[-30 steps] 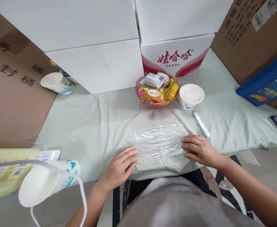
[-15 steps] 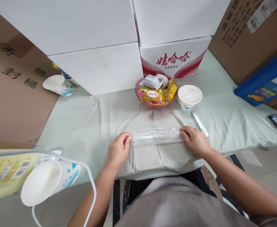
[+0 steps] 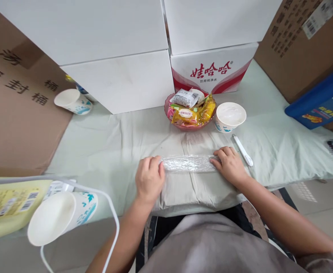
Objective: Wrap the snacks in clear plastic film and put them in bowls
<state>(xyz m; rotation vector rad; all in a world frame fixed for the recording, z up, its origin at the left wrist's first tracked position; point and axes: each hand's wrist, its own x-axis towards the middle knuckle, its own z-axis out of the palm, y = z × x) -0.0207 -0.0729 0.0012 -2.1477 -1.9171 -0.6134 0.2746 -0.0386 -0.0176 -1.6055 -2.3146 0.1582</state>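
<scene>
A sheet of clear plastic wrap [image 3: 188, 163], folded into a narrow strip, lies on the pale green cloth [image 3: 112, 148] in front of me. My left hand [image 3: 149, 178] presses down on the strip's left end with fingers curled. My right hand [image 3: 229, 165] rests on its right end, fingers bent over the plastic. Both hands grip the wrap against the cloth.
A pink bowl of wrapped snacks [image 3: 189, 110] and a paper cup [image 3: 230, 116] stand behind the wrap, a white pen-like tool [image 3: 242, 150] beside my right hand. White cartons [image 3: 121, 57] and brown boxes [image 3: 15, 106] ring the table. Two cups [image 3: 73, 101] [image 3: 58, 216] lie at left.
The wide flat sheet has been folded away from me into a narrow strip. Both hands moved forward with it and now press on its ends.
</scene>
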